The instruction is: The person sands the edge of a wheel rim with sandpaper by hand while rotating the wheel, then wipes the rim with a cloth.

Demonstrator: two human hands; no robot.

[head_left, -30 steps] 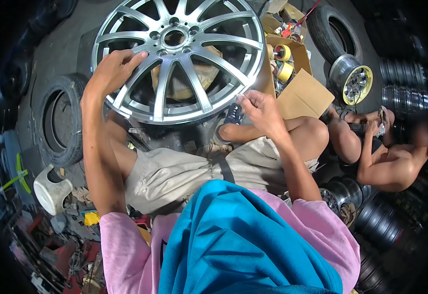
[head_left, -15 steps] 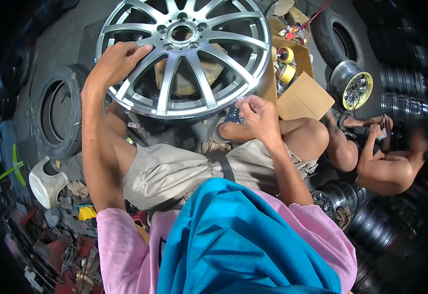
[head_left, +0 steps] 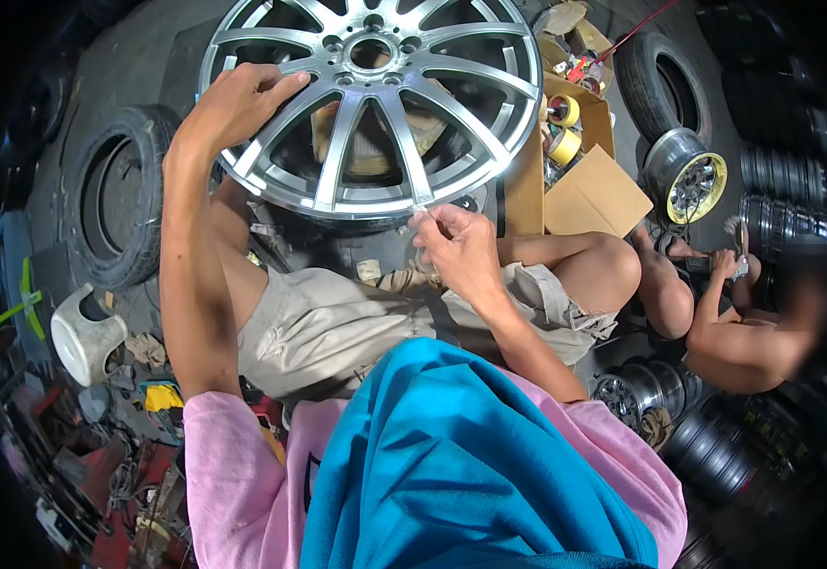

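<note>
In front of me a silver multi-spoke alloy wheel [head_left: 392, 123] lies tilted, its face towards me. My left hand [head_left: 243, 100] is closed over the wheel's left side, with its thumb along a spoke and its other fingers partly hidden. Beside the wheel's near edge, my right hand [head_left: 459, 248] is closed in a pinch, fingertips at the rim by the foot of a spoke. A small pale bit shows at those fingertips, too small to name. Behind the spokes a brownish support [head_left: 366, 142] is partly visible.
Right of the wheel stands an open cardboard box [head_left: 524, 190] with yellow tape rolls [head_left: 563, 145]. Tyres lie left [head_left: 100, 256] and upper right [head_left: 636, 85], near a yellow-lipped wheel [head_left: 702, 180]. Another person [head_left: 745, 346] sits at right. A white plastic stool [head_left: 81, 351] lies at left.
My right hand has moved left along the wheel's near edge, still pinched. My left hand keeps its place on the wheel. The whole view has shifted slightly.
</note>
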